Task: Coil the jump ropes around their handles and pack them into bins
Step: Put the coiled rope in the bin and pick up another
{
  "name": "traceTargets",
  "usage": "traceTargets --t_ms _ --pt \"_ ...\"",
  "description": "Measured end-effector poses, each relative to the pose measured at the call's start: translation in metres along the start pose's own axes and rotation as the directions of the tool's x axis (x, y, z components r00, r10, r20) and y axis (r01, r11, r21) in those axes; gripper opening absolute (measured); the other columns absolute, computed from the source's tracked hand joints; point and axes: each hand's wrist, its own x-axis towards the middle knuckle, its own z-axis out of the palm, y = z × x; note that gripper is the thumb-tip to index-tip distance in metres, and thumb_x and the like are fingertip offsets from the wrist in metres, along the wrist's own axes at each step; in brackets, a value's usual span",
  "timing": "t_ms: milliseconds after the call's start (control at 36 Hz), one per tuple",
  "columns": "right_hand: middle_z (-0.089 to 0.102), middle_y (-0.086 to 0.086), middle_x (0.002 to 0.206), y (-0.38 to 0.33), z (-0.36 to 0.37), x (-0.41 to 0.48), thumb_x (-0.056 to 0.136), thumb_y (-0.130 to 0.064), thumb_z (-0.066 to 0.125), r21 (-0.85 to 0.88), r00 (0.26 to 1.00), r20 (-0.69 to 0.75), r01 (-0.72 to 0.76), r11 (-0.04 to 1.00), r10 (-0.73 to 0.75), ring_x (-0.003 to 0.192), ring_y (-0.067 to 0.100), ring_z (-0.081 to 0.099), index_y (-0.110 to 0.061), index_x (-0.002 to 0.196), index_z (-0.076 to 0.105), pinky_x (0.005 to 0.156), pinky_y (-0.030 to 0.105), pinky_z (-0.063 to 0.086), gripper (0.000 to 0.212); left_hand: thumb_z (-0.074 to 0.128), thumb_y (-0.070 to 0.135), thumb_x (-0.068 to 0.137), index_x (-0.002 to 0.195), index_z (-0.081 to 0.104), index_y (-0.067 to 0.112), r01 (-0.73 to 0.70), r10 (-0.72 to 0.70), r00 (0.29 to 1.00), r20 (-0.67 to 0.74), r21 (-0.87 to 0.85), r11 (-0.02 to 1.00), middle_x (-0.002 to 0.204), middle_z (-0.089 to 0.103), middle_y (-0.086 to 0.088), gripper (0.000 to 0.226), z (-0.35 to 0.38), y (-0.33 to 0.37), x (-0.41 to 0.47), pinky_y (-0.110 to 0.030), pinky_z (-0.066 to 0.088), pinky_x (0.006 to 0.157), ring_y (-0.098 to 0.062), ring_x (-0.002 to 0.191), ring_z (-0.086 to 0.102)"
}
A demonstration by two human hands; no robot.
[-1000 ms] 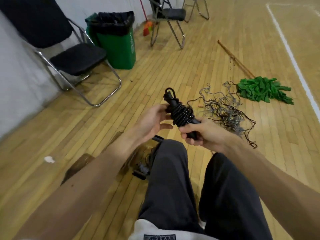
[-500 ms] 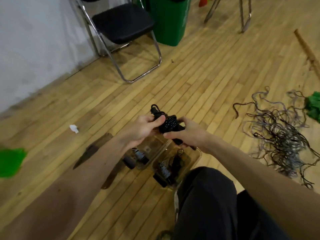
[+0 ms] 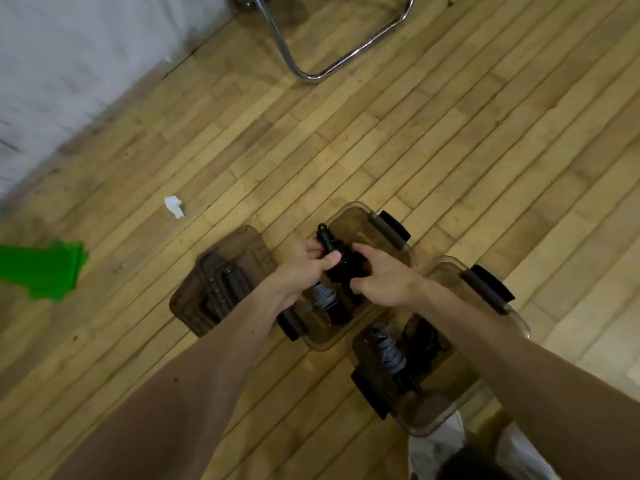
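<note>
A black jump rope (image 3: 341,263), coiled tight around its handles, hangs over the nearer-left transparent brown bin (image 3: 349,216). My left hand (image 3: 304,271) grips its left side with the thumb across the coil. On the right side my right hand (image 3: 381,277) grips it. Inside that bin lies a grey coiled rope (image 3: 323,296) beside a dark one. A second brown bin (image 3: 446,271) to the right holds another grey coiled rope (image 3: 389,351) and a black one (image 3: 424,341).
Two brown lids (image 3: 221,282) lie stacked on the wooden floor left of the bins. A scrap of white paper (image 3: 174,206) and a green object (image 3: 41,268) lie further left. A chrome chair leg (image 3: 332,69) curves across the floor ahead, and a white wall (image 3: 69,64) runs at the left.
My view has swung down and left, away from the rope pile. Both hands have carried the coiled black rope down over the left bin.
</note>
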Motion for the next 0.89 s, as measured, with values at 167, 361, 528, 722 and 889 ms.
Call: traceTargets --t_ms 167,361,528,722,889 --pt "0.053 0.003 0.118 0.051 0.024 0.086 0.1 -0.01 0.052 -0.044 0.998 0.066 -0.02 0.999 0.023 0.107 0.021 0.057 -0.012 0.15 0.036 0.083 0.027 0.048 0.052 0.062 0.015 0.099 0.098 0.065 0.024 0.126 -0.125 0.992 -0.013 0.093 0.988 0.102 0.069 0.004 0.01 0.021 -0.047 0.076 -0.019 0.055 0.078 -0.01 0.095 0.065" --pt "0.055 0.008 0.108 0.07 0.046 0.141 0.102 -0.01 0.047 -0.136 0.97 0.197 -0.118 0.984 0.143 0.099 0.026 0.057 -0.015 0.127 0.053 0.082 0.033 0.049 0.026 0.065 0.018 0.098 0.105 0.063 0.011 0.352 -0.34 0.933 -0.119 0.099 0.931 0.098 0.069 -0.008 0.011 0.045 -0.091 0.111 -0.028 0.057 0.065 -0.022 0.089 0.067" --pt "0.051 0.017 0.14 0.071 0.056 0.152 0.103 -0.009 0.045 -0.293 0.948 0.252 -0.114 0.949 0.192 0.122 0.032 0.054 -0.006 0.15 0.034 0.099 0.038 0.05 0.048 0.059 0.01 0.097 0.118 0.06 -0.008 0.34 -0.275 0.903 -0.329 0.159 0.927 0.11 0.064 -0.024 0.029 0.06 -0.091 0.12 -0.027 0.054 0.082 -0.035 0.097 0.063" --pt "0.06 0.008 0.105 0.073 0.041 0.132 0.101 -0.013 0.05 -0.068 0.989 0.094 -0.104 0.992 0.11 0.087 0.023 0.059 -0.008 0.121 0.059 0.069 0.03 0.048 0.023 0.066 0.014 0.092 0.121 0.06 -0.006 0.365 -0.22 0.899 -0.378 0.371 0.854 0.123 0.06 -0.021 0.035 0.058 -0.067 0.104 -0.031 0.048 0.082 -0.033 0.109 0.058" --pt "0.062 0.003 0.135 0.066 -0.026 0.058 0.102 -0.017 0.05 -0.029 0.993 -0.101 -0.057 0.998 0.054 0.123 0.021 0.057 -0.017 0.128 0.067 0.092 0.022 0.044 0.031 0.068 0.023 0.093 0.11 0.057 0.007 0.153 -0.035 0.968 -0.25 0.469 0.87 0.099 0.058 -0.001 0.025 0.053 0.005 0.056 -0.032 0.052 0.081 -0.023 0.101 0.059"
